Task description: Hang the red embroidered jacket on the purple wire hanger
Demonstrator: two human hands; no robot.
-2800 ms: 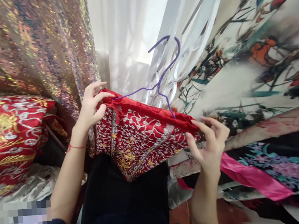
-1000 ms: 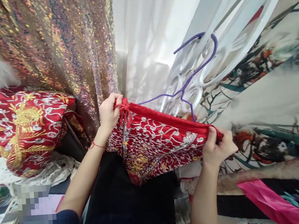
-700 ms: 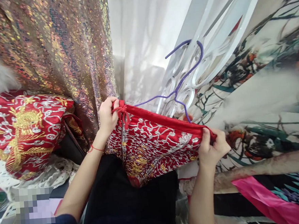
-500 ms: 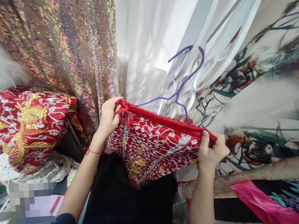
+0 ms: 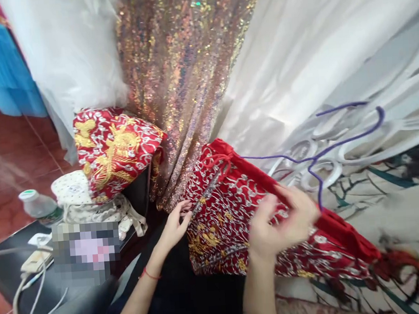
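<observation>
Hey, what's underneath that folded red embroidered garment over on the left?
The folded red embroidered garment lies on a white dotted fabric bundle, which rests on a dark stand. Whatever lies deeper under the garment is covered.

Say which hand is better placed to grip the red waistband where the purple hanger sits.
Right, probably. The right hand is already on the red embroidered garment just below the purple hanger; the left hand only touches its lower left edge, farther from the hanger.
</observation>
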